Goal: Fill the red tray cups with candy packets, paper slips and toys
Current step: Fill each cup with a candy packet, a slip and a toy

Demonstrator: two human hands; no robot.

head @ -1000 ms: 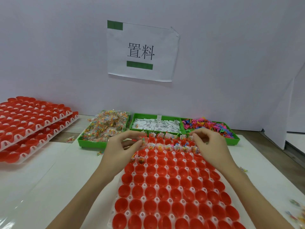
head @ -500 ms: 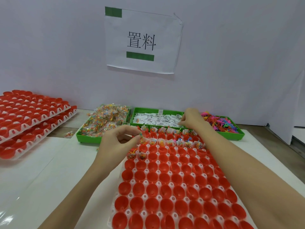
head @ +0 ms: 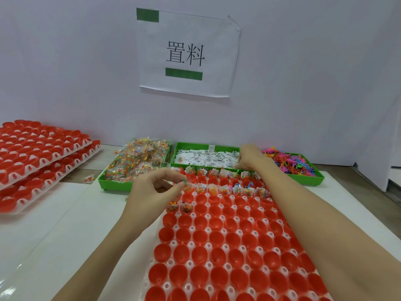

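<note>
Three supply bins: lined up along the upper middle of the frame, just beyond the red tray (head: 227, 246); likely set there so each fill item sits within one reach
Candy packets (head: 138, 159): heaped in the left green bin (head: 112, 185); one stray packet (head: 89, 178) on the counter (head: 54, 224) just left of it
Paper slips (head: 206, 158): spread in the middle green bin (head: 195, 146)
Toys (head: 290, 160): bright tangle in the right green bin (head: 314, 180)
Red tray: centre and lower frame, long side running away from the viewer; far two rows already stuffed with packets and slips; two cups at the left of a nearer row also filled; all remaining cups bare
Left hand (head: 156, 190): hovering at the tray's far left corner, thumb and forefinger pinching a small colourful piece; probably waiting over the next cup to drop it
Right hand (head: 249, 157): reached across the tray to the right end of the slip bin, fingers curled down among the slips; whether a slip is actually gripped cannot be told
Spare trays (head: 39, 161): stacked at the left edge, apparently queued for later
Progress: judged early; most cups unfilled
</note>
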